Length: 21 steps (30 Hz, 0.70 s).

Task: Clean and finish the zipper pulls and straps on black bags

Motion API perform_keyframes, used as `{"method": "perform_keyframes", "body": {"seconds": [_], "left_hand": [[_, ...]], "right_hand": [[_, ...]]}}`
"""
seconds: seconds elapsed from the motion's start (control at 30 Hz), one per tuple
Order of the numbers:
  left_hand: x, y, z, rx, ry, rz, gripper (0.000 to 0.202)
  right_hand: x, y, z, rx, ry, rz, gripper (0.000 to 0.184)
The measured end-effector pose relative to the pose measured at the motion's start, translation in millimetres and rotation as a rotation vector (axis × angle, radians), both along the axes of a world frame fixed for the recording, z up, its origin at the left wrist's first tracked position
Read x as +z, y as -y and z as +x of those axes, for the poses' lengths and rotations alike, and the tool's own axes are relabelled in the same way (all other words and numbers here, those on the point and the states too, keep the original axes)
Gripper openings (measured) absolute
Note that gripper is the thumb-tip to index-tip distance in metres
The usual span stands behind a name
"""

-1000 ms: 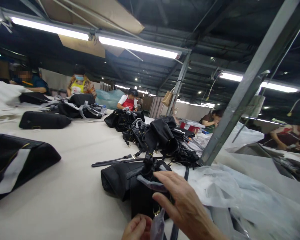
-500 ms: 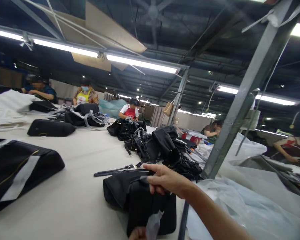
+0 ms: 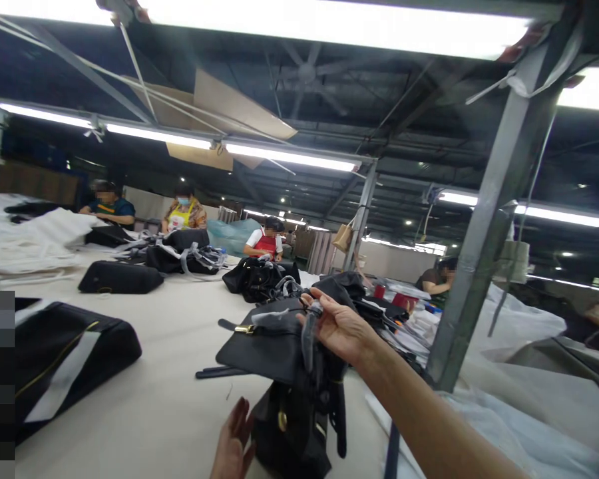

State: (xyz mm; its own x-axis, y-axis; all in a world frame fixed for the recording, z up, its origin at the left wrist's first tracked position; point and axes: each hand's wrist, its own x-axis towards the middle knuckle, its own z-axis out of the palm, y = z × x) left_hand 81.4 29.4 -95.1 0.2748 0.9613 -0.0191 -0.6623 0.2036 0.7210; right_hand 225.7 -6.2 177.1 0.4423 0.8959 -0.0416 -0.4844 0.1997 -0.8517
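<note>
My right hand [image 3: 337,326] is closed on the top of a black handbag [image 3: 279,362] and holds it lifted above the table, gripping a wrapped handle or flap. The bag has gold-coloured hardware and straps hanging down. My left hand [image 3: 234,446] is at the bottom of the view, fingers stretched out and flat against the bag's lower left side. A loose black strap [image 3: 219,371] lies on the cream table [image 3: 170,372] just behind the bag.
More black bags lie about: one at the left [image 3: 64,359], one further back [image 3: 120,278], and a heap [image 3: 259,279] in the middle. A slanted metal post [image 3: 479,239] stands at the right beside clear plastic sheeting [image 3: 509,412]. Several other people work along the far side.
My right hand has raised the bag off the table and tipped it. My left hand has opened and moved to the bag's lower side. The view has tilted upward.
</note>
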Motion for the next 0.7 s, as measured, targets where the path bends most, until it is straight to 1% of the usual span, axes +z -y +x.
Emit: {"method": "perform_keyframes", "body": {"seconds": [0.07, 0.1, 0.13, 0.2, 0.27, 0.33, 0.4, 0.47, 0.5, 0.57, 0.63, 0.7], "left_hand": [[21.1, -2.6, -4.7, 0.034, -0.043, 0.032, 0.076], [29.1, -2.4, -6.9, 0.062, -0.065, 0.061, 0.077], [35.1, -1.2, -9.1, 0.101, -0.088, 0.108, 0.076], [42.2, 3.8, -13.9, 0.212, -0.175, 0.234, 0.072], [46.3, 10.8, -19.0, 0.358, -0.347, 0.378, 0.059], [51.2, 17.3, -23.0, 0.506, -0.534, 0.564, 0.038], [58.5, 20.8, -24.5, 0.609, -0.650, 0.767, 0.021], [67.4, 19.8, -23.3, 0.652, -0.713, 0.896, 0.021], [71.7, 17.8, -22.2, 0.659, -0.755, 0.918, 0.023], [78.1, 12.6, -20.2, 0.627, -0.887, 0.932, 0.022], [79.8, 8.8, -19.5, 0.584, -1.059, 0.953, 0.018], [76.7, 8.1, -19.2, 0.590, -1.226, 1.003, 0.016]], "right_hand": [[-5.8, -1.0, -4.6, 0.013, -0.047, 0.033, 0.020], [-9.0, -1.3, -6.1, 0.013, -0.070, 0.048, 0.020], [-12.2, -1.5, -7.0, 0.007, -0.095, 0.062, 0.021], [-17.9, -1.6, -7.1, -0.021, -0.145, 0.085, 0.026], [-22.3, -1.1, -6.3, -0.049, -0.190, 0.101, 0.030], [-25.3, 0.4, -6.6, -0.059, -0.227, 0.117, 0.029], [-27.7, 2.9, -8.8, -0.059, -0.258, 0.138, 0.028], [-31.1, 6.5, -12.2, -0.061, -0.283, 0.159, 0.029], [-33.7, 8.6, -13.9, -0.065, -0.299, 0.171, 0.031], [-40.9, 13.3, -17.3, -0.066, -0.338, 0.193, 0.034], [-49.8, 18.4, -21.2, -0.054, -0.379, 0.216, 0.035], [-59.0, 22.5, -26.3, -0.026, -0.413, 0.241, 0.034]]}}
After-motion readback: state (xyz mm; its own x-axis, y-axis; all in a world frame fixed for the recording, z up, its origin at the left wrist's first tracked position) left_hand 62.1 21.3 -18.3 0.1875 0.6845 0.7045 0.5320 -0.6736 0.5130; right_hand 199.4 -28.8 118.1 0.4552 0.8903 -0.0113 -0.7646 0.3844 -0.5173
